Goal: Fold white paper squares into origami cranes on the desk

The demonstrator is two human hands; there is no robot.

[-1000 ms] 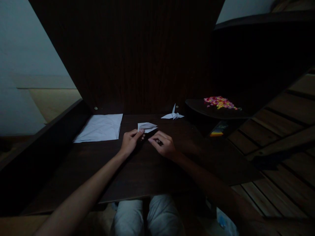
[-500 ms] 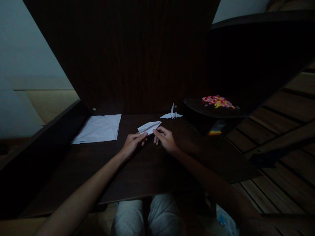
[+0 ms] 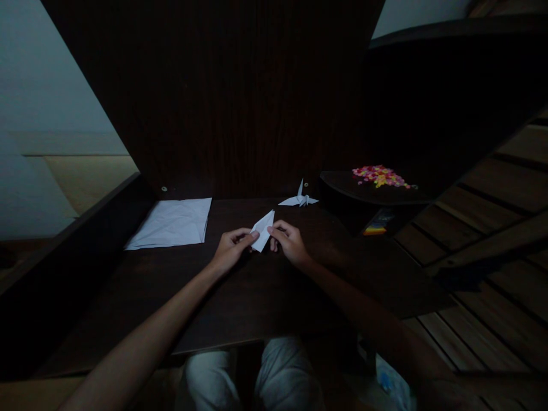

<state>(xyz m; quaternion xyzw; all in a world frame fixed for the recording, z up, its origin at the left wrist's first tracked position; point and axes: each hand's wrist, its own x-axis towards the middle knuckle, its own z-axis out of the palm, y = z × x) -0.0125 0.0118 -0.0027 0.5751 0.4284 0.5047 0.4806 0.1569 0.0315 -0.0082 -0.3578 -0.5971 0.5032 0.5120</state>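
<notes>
A small piece of folded white paper [image 3: 264, 231], shaped like a narrow kite, is held between my two hands above the dark desk. My left hand [image 3: 233, 244] pinches its left edge, thumb on top and fingers beneath. On the opposite edge, my right hand [image 3: 288, 241] grips it with the thumb on the near face and the other fingers curled behind. The paper's pointed end tilts up and to the right. Just beyond my hands stands a white origami crane [image 3: 299, 198] with its wings spread.
A stack of white paper sheets [image 3: 171, 224] lies on the desk [image 3: 222, 308] to the left. At the right, a low curved shelf [image 3: 338, 184] bears a heap of small pink, red and yellow pieces [image 3: 380, 176]. A raised side board [image 3: 77, 251] borders the desk's left.
The folded paper has turned from lying nearly sideways to standing more upright, its lower point now showing between my thumbs. Both hands stay closed on it in nearly the same place.
</notes>
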